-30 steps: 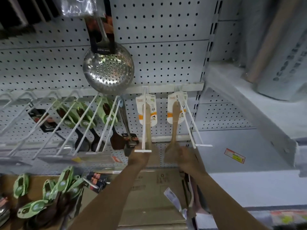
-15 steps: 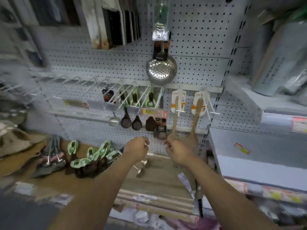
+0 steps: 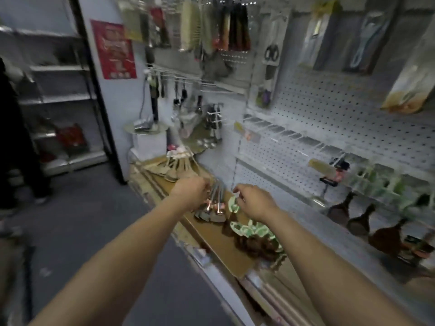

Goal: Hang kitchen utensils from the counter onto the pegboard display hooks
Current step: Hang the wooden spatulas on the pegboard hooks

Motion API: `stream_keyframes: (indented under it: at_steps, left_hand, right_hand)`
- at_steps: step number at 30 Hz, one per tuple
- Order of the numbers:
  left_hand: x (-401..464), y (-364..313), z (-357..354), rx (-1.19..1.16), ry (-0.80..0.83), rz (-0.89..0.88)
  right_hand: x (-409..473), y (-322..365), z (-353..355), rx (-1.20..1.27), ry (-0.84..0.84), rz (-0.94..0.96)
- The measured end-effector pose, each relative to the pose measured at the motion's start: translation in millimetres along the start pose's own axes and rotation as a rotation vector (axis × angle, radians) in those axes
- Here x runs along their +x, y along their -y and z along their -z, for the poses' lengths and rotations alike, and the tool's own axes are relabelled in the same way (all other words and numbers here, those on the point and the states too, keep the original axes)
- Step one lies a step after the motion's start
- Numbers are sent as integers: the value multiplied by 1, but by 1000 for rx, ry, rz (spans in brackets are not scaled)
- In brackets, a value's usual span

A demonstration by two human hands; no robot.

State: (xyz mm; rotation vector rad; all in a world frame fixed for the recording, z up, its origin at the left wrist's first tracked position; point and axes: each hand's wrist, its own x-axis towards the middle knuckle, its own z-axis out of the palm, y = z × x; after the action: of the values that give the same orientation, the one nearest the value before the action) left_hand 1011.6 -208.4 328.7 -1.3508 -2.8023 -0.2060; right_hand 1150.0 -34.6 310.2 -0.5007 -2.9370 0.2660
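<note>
- Hands: both arms reach forward over the brown surface (image 3: 211,234) that runs along the foot of the pegboard (image 3: 341,118).
- Left hand (image 3: 191,195): fingers curled, held above and just left of a bundle of metal-handled utensils (image 3: 213,208) lying on the surface. The frame is blurred, so whether the grip has closed on a handle or is only near it cannot be told.
- Right hand (image 3: 255,202): fingers curled inward, thumb and forefinger drawn together over a small pale tag at the fingertips. The grip is narrow; whether it truly pinches the tag cannot be told.
- Green-carded utensils (image 3: 255,234): a heap of dark spoons with green-and-white cards, lying on the surface below and right of the right hand.
- Wooden spatulas (image 3: 173,167): a fanned pile at the far end of the surface, beyond the left hand.
- Display hooks (image 3: 294,135): a row of white prongs projecting from the pegboard; those nearest the hands are bare.
- Hung dark spoons (image 3: 360,222): several hang from hooks at lower right, well apart from both hands.
- Red poster (image 3: 114,49): on the pale wall at upper left.
- Shelving (image 3: 58,100): beside the poster, further left.
</note>
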Motion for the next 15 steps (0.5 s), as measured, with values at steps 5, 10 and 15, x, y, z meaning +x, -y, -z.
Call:
stream_keyframes:
  at_steps: [5,10,15]
  left_hand:
    - [38,173,24,89,36,77]
    - [84,297,30,138,71,98]
    - [163,365,2,134,123,74]
  right_hand:
    - [141,117,-40,35,1,104]
    - [250,184,-83,94,34,102]
    - [336,183,-130,85,100,65]
